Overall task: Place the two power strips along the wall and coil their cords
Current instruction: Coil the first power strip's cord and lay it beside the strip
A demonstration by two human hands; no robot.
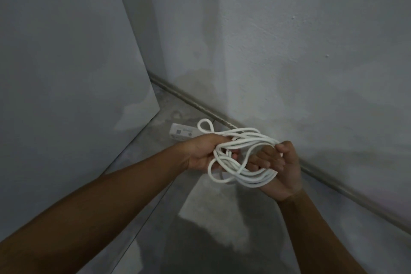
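Observation:
A white cord (242, 174) hangs in several loose loops between both hands, above the floor. My left hand (203, 153) grips the left side of the bundle, fingers curled round the strands. Palm up, my right hand (280, 171) holds the right side with its fingers curled through the loops. One small loop sticks up above my left hand. A white power strip (181, 132) lies on the floor behind my left hand, close to the foot of the wall; its right end is hidden by my hand. Only one strip is in view.
A grey plastered wall (300, 51) runs from the back corner down to the right, with a dark baseboard (191, 102) at its foot. A flat grey panel (66, 62) stands on the left. The concrete floor (222, 218) between them is narrow and shadowed.

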